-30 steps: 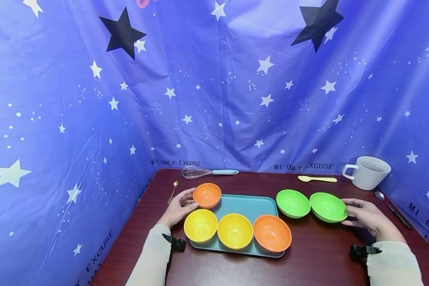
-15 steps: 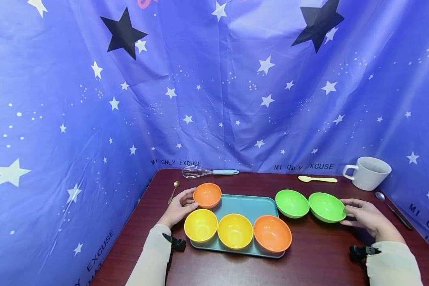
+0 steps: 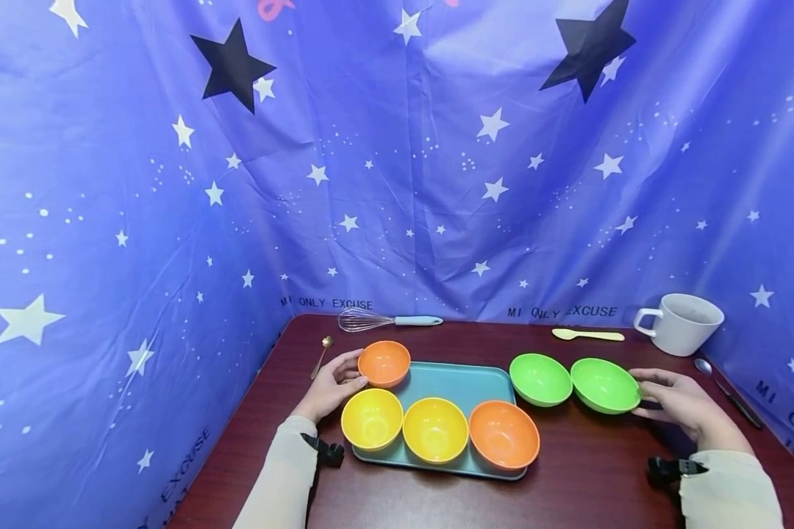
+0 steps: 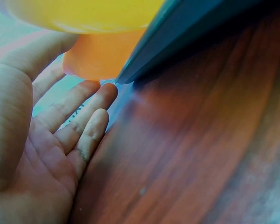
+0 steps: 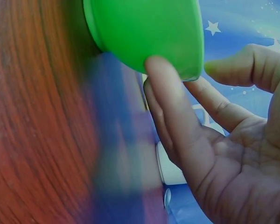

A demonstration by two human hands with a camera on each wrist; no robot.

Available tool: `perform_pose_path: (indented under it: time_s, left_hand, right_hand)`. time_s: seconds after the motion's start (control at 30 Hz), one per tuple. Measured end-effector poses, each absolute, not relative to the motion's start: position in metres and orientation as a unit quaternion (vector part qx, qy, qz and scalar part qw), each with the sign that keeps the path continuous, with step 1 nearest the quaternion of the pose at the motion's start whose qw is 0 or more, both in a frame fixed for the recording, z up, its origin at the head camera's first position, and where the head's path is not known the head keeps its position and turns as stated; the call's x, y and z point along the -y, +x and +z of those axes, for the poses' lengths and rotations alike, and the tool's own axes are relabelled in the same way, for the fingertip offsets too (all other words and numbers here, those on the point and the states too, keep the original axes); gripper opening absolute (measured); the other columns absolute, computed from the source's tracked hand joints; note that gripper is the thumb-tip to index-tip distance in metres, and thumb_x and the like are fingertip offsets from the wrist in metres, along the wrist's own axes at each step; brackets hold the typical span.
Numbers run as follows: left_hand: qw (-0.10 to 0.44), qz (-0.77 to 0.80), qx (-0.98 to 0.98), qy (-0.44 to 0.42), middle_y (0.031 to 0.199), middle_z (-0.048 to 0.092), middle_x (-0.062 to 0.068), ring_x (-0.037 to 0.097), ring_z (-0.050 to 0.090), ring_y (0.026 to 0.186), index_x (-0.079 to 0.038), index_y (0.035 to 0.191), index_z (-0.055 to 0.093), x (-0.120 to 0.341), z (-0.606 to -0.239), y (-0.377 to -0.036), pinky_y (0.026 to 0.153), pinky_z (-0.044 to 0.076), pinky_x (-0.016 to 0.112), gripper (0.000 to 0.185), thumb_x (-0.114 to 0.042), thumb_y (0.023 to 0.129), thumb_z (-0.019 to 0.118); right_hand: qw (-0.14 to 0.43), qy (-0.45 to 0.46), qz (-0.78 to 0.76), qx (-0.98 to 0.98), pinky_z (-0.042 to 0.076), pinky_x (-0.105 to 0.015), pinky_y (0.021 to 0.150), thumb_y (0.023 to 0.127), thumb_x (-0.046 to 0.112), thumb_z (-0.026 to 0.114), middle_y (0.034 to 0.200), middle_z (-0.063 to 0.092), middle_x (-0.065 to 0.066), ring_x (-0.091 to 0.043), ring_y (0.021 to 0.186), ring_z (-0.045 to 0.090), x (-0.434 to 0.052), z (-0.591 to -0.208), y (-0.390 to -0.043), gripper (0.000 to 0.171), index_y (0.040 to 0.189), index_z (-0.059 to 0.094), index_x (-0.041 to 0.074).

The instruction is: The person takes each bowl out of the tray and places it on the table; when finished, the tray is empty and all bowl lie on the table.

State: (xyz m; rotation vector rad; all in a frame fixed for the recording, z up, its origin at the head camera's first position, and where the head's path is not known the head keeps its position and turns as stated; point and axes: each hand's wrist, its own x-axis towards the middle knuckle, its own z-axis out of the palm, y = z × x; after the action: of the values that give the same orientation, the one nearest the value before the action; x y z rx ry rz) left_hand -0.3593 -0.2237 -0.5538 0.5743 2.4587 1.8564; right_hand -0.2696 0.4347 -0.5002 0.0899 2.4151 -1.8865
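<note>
On the left, my left hand [image 3: 334, 386] rests its straight fingers against the side of a small orange bowl [image 3: 384, 364], which sits at the far left corner of a blue-green tray [image 3: 463, 378]. In the left wrist view the fingers [image 4: 86, 133] are loosely extended under that orange bowl [image 4: 100, 58]. Two yellow bowls [image 3: 372, 419] and a larger orange bowl [image 3: 504, 435] stand in a row along the tray's near side. At right, my right hand [image 3: 681, 404] touches the outer green bowl [image 3: 605, 386] with extended fingertips. A second green bowl [image 3: 540, 380] lies beside it, near the tray's right edge.
Along the back of the dark red table [image 3: 589, 477] lie a whisk [image 3: 390, 319] and a pale yellow spoon [image 3: 587, 334]. A grey mug [image 3: 684, 323] and a dark-handled spoon [image 3: 728, 393] are at far right. A small gold spoon [image 3: 321, 356] lies left.
Both green bowls have shifted slightly left with my right hand at the outer one, mostly in the first half second. The left hand and the bowls on the tray have hardly moved.
</note>
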Motion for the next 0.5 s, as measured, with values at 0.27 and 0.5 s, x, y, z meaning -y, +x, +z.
perform_pose_path:
  time_s: [0.27,0.5]
  left_hand:
    - [0.001,0.593,-0.783,0.186,0.138,0.066,0.012,0.029,0.067,0.112,-0.018,0.153,0.054,0.224,-0.555,-0.359,0.092,0.056,0.027,0.064,-0.019,0.095,0.081]
    - [0.000,0.603,-0.776,0.184,0.140,0.064,0.015,0.032,0.069,0.114,-0.013,0.152,0.054,0.229,-0.551,-0.356,0.091,0.058,0.031,0.064,-0.018,0.094,0.081]
  right_hand:
    - [-0.067,0.064,-0.553,-0.828,0.062,-0.033,0.074,0.106,0.016,0.060,0.098,0.070,0.010,0.001,0.083,0.068,-0.432,-0.487,-0.266,0.031,0.127,0.061,-0.008]
    - [-0.148,0.061,-0.489,-0.857,0.059,-0.023,0.065,0.104,0.017,0.062,0.083,0.068,0.019,-0.001,0.072,0.069,-0.407,-0.467,-0.267,0.037,0.125,0.061,-0.014]
